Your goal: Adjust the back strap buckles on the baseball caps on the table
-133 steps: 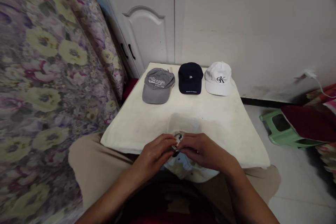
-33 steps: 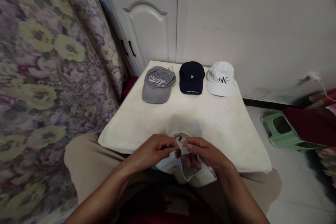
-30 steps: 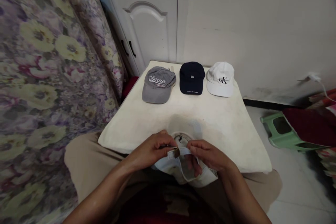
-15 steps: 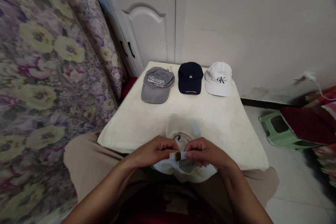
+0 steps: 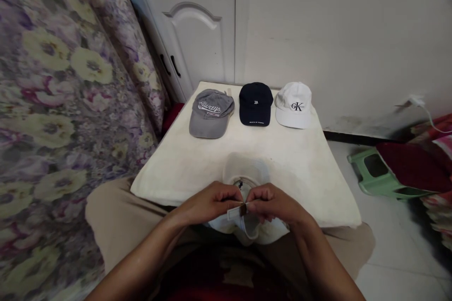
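Right at the near edge of the desk [image 5: 165, 169], both hands have a pinch going on the back strap [image 5: 233, 214] of a pale cap [image 5: 243, 165]. Left hand [image 5: 215, 202] has its grip closed, thumb and fingertips squeezed together on the strap next to the brown buckle [image 5: 243, 209]. Right hand [image 5: 273, 202] is closed too, pinching the strap on the other side of that buckle, so the fingertips of both hands are nearly meeting. A short pale end of the strap pokes out to the left, just under the left thumb. Can't tell exactly how it runs through the buckle, fingers are in the way.

As for the cap itself, its brim lies on the desk pointing away from the person, and the rest sits out over the lap with the inside facing up. You can see a small dark logo [image 5: 240, 184] in there.

Further back on the desk there are three more caps in a row: gray cap [image 5: 208, 124] with "Always" lettering on the left, navy cap [image 5: 255, 110] in the middle, white cap [image 5: 294, 117] with a CK logo on the right. Behind them is a white cabinet [image 5: 197, 33], with a floral curtain [image 5: 52, 103] off to the left, and a green stool [image 5: 391, 186] with a dark red top over on the right.
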Action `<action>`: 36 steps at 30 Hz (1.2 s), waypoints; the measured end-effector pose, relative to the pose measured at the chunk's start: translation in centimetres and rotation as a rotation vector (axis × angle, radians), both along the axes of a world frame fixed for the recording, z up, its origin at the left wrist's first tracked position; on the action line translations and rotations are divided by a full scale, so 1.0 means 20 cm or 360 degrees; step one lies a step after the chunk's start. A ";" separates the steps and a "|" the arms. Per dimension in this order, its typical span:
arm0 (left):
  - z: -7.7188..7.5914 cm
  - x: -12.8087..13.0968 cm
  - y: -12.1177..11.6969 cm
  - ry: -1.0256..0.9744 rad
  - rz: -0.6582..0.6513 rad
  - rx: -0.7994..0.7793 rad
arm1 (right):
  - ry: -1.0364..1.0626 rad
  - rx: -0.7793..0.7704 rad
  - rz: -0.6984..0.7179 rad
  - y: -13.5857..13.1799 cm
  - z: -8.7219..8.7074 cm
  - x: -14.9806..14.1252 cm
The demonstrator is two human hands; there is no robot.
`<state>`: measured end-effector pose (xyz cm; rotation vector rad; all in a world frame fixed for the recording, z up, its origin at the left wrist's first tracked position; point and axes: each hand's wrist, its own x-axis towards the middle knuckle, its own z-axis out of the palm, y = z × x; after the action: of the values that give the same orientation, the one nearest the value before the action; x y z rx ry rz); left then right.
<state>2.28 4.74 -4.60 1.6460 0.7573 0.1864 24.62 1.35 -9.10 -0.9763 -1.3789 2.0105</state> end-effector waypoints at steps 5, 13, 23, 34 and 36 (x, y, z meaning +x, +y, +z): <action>0.00 -0.01 0.00 0.0002 0.0037 -0.0017 | -0.0046 0.0003 0.0009 0.00 -0.01 0.01; 0.04 -0.08 0.02 -0.0076 0.0023 0.0012 | -0.0002 -0.0037 -0.0056 -0.01 -0.01 0.02; 0.01 -0.05 0.00 -0.0044 -0.0082 0.0090 | 0.0052 -0.0021 -0.0045 -0.01 -0.01 0.01; -0.03 -0.05 0.02 -0.0058 -0.0076 -0.0171 | 0.0085 0.0019 0.0042 -0.03 -0.02 0.05; -0.03 -0.04 0.02 -0.0051 -0.0066 -0.0179 | 0.0077 0.0036 0.0031 -0.02 -0.02 0.04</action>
<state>1.39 5.24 -5.12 1.5474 0.6965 0.1385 25.52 0.96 -9.51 -0.9021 -1.3871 2.0150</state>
